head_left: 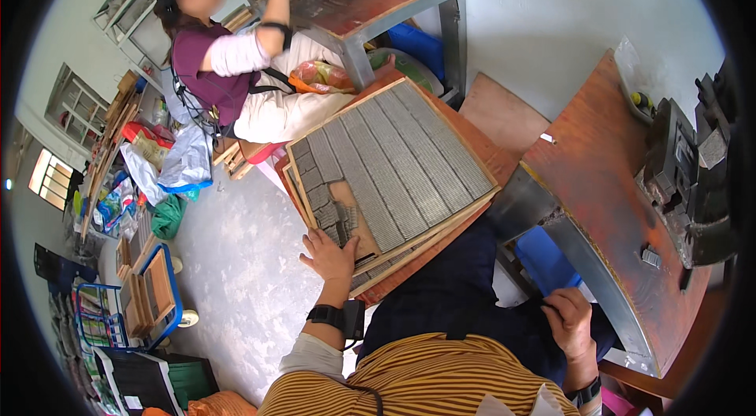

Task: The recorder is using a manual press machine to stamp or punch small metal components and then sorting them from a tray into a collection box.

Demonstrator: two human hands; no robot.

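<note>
Wooden tray (pixel 364 233) lies partly behind the splayed left hand (pixel 329 256); the curled right hand's (pixel 572 323) grip is unclear.

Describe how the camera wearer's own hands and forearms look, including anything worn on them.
The left hand is bare, with a black wristband, a boxy black device beside it and a pale sleeve above. The right hand is bare too, with a dark band at the wrist. No gloves or rings can be made out.

Wearer's bare hands (pixel 332 260): two; stacked wooden trays (pixel 367 236): at least two; co-worker (pixel 189 57): one; blue trolley (pixel 179 302): one.
</note>
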